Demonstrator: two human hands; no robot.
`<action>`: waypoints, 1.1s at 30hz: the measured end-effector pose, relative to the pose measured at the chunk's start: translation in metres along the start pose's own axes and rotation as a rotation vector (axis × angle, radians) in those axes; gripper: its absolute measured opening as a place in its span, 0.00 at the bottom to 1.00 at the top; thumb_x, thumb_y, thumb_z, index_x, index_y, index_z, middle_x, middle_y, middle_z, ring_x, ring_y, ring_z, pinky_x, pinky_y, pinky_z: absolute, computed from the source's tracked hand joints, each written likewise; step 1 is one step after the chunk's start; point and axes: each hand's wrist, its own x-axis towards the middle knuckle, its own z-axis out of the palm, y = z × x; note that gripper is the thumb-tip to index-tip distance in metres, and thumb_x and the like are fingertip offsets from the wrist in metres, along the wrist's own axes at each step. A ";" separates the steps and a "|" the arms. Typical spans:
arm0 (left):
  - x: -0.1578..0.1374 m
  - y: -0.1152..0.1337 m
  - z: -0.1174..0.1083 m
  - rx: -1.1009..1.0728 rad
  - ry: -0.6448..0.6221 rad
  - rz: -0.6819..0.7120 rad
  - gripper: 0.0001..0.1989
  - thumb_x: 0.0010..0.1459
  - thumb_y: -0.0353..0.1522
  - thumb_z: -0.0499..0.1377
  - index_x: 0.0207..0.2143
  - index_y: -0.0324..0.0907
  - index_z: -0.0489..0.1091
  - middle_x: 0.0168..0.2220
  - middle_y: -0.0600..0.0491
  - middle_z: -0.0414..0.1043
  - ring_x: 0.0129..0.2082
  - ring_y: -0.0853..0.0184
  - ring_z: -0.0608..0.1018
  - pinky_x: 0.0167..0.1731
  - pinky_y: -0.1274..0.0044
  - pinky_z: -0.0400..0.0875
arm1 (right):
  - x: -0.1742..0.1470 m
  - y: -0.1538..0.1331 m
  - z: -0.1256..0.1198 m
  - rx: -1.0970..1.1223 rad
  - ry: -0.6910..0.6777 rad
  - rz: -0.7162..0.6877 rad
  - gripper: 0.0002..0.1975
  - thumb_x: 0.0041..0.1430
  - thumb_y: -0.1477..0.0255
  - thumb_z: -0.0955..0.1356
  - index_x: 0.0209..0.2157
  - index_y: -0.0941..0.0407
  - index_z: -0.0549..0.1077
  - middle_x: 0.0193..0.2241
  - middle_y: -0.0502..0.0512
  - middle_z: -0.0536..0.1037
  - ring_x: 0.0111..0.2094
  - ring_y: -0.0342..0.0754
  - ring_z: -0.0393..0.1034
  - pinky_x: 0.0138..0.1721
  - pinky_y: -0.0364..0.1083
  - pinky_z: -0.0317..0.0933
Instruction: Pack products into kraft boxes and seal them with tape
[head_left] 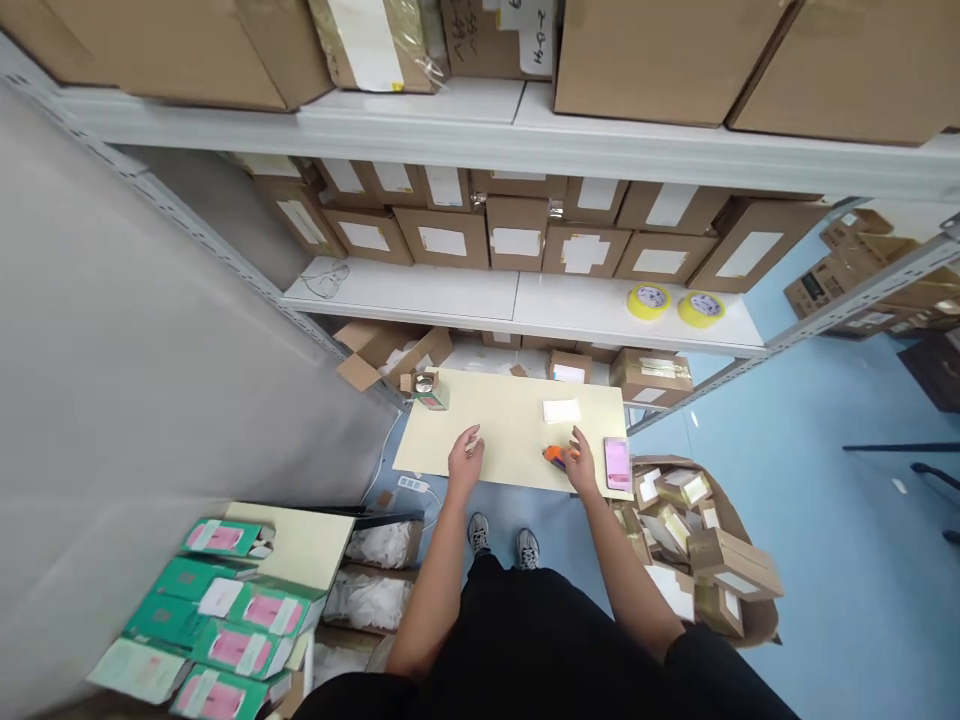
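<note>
Over the front left part of the cream tabletop (510, 400), my left hand (466, 458) hovers with its fingers loosely curled and apart, holding nothing. Toward the front right, my right hand (580, 466) has its thumb and fingers around a small orange and dark blue tool (554, 456); its exact kind is too small to make out. A white slip of paper (561, 411) lies just beyond that hand. To its right is a pink phone-like rectangle (617, 464). A small green box (430, 391) with its top flaps up stands at the back left corner.
Shelves of brown cartons (517, 240) rise ahead, with two yellow tape rolls (648, 300) on the middle shelf. A large carton of small boxes (697, 550) stands right. Green and pink boxes (240, 645) are stacked at lower left. A power strip (412, 484) lies on the floor.
</note>
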 end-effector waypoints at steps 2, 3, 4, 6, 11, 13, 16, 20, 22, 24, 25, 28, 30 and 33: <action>-0.005 -0.006 -0.004 0.003 -0.007 -0.055 0.20 0.62 0.35 0.63 0.56 0.44 0.75 0.60 0.43 0.76 0.55 0.58 0.80 0.54 0.66 0.77 | 0.000 -0.021 0.002 0.161 -0.028 -0.024 0.38 0.62 0.60 0.67 0.71 0.49 0.58 0.70 0.62 0.65 0.63 0.58 0.69 0.58 0.59 0.70; -0.010 -0.010 -0.009 0.004 0.003 -0.072 0.21 0.62 0.35 0.63 0.57 0.44 0.74 0.61 0.43 0.75 0.56 0.58 0.80 0.55 0.65 0.77 | -0.001 -0.031 0.004 0.214 -0.055 -0.034 0.38 0.63 0.59 0.68 0.72 0.48 0.58 0.71 0.62 0.64 0.64 0.58 0.68 0.58 0.59 0.70; -0.015 -0.014 -0.017 0.009 0.021 -0.078 0.22 0.62 0.36 0.63 0.58 0.44 0.74 0.62 0.42 0.74 0.58 0.57 0.79 0.56 0.64 0.76 | -0.001 -0.041 0.007 0.248 -0.093 -0.046 0.38 0.63 0.58 0.68 0.72 0.47 0.58 0.71 0.62 0.63 0.65 0.58 0.67 0.59 0.59 0.69; -0.029 -0.021 -0.037 0.040 0.070 -0.062 0.22 0.64 0.37 0.62 0.59 0.44 0.74 0.62 0.42 0.74 0.62 0.56 0.76 0.58 0.64 0.75 | -0.001 -0.061 0.019 0.282 -0.172 -0.068 0.36 0.64 0.57 0.68 0.71 0.46 0.61 0.70 0.62 0.65 0.66 0.59 0.66 0.61 0.61 0.67; -0.074 -0.026 -0.098 0.100 0.267 0.020 0.22 0.66 0.43 0.60 0.59 0.45 0.75 0.69 0.42 0.65 0.69 0.53 0.68 0.59 0.63 0.73 | -0.014 -0.114 0.075 0.303 -0.382 -0.140 0.31 0.66 0.57 0.67 0.68 0.49 0.66 0.67 0.64 0.69 0.65 0.60 0.67 0.61 0.62 0.66; -0.091 -0.025 -0.121 0.094 0.344 0.023 0.23 0.67 0.43 0.60 0.60 0.45 0.74 0.71 0.41 0.61 0.71 0.52 0.66 0.59 0.62 0.73 | -0.026 -0.134 0.101 0.284 -0.473 -0.193 0.30 0.67 0.57 0.67 0.68 0.49 0.67 0.67 0.63 0.69 0.65 0.60 0.67 0.60 0.61 0.67; -0.118 -0.028 -0.155 0.094 0.441 0.021 0.23 0.67 0.43 0.60 0.61 0.46 0.74 0.70 0.42 0.63 0.71 0.53 0.66 0.64 0.61 0.69 | -0.050 -0.159 0.139 0.244 -0.593 -0.272 0.30 0.67 0.56 0.66 0.68 0.49 0.67 0.67 0.63 0.69 0.65 0.60 0.67 0.60 0.61 0.68; -0.160 -0.041 -0.203 0.052 0.573 0.026 0.23 0.67 0.41 0.60 0.61 0.47 0.74 0.70 0.43 0.63 0.71 0.55 0.65 0.67 0.60 0.65 | -0.098 -0.185 0.187 0.217 -0.752 -0.369 0.30 0.68 0.56 0.66 0.67 0.50 0.67 0.68 0.63 0.68 0.65 0.59 0.67 0.59 0.59 0.69; -0.184 -0.051 -0.229 0.012 0.619 0.018 0.23 0.67 0.40 0.60 0.62 0.47 0.73 0.71 0.44 0.62 0.71 0.55 0.65 0.66 0.61 0.67 | -0.130 -0.196 0.210 0.212 -0.818 -0.405 0.30 0.67 0.55 0.66 0.67 0.50 0.68 0.68 0.63 0.68 0.65 0.59 0.67 0.59 0.58 0.69; -0.211 -0.061 -0.257 -0.017 0.662 0.004 0.23 0.67 0.41 0.60 0.63 0.47 0.72 0.71 0.44 0.62 0.72 0.55 0.64 0.65 0.61 0.67 | -0.166 -0.206 0.231 0.200 -0.871 -0.443 0.30 0.67 0.54 0.66 0.67 0.50 0.69 0.68 0.63 0.68 0.65 0.58 0.68 0.59 0.57 0.69; -0.225 -0.067 -0.272 -0.025 0.690 -0.002 0.23 0.67 0.41 0.60 0.63 0.47 0.72 0.71 0.44 0.62 0.72 0.55 0.64 0.66 0.61 0.67 | -0.185 -0.211 0.241 0.190 -0.895 -0.465 0.30 0.67 0.54 0.66 0.66 0.50 0.69 0.67 0.62 0.69 0.64 0.58 0.68 0.59 0.57 0.69; -0.269 -0.083 -0.316 -0.045 0.789 -0.012 0.24 0.67 0.40 0.60 0.63 0.47 0.72 0.71 0.44 0.63 0.72 0.55 0.63 0.66 0.60 0.66 | -0.245 -0.226 0.271 0.161 -0.976 -0.529 0.29 0.67 0.54 0.66 0.65 0.50 0.71 0.67 0.62 0.70 0.64 0.58 0.68 0.58 0.56 0.70; -0.302 -0.095 -0.345 -0.057 0.851 -0.016 0.24 0.67 0.40 0.60 0.63 0.47 0.72 0.70 0.45 0.64 0.72 0.55 0.64 0.66 0.61 0.67 | -0.285 -0.236 0.291 0.162 -1.032 -0.555 0.29 0.66 0.55 0.67 0.65 0.50 0.72 0.67 0.62 0.70 0.63 0.59 0.69 0.57 0.57 0.70; -0.358 -0.114 -0.389 -0.072 0.936 -0.041 0.24 0.67 0.41 0.60 0.63 0.47 0.72 0.70 0.45 0.64 0.71 0.55 0.65 0.66 0.62 0.67 | -0.350 -0.249 0.323 0.170 -1.128 -0.581 0.29 0.65 0.57 0.67 0.64 0.50 0.71 0.67 0.62 0.70 0.63 0.59 0.69 0.57 0.58 0.70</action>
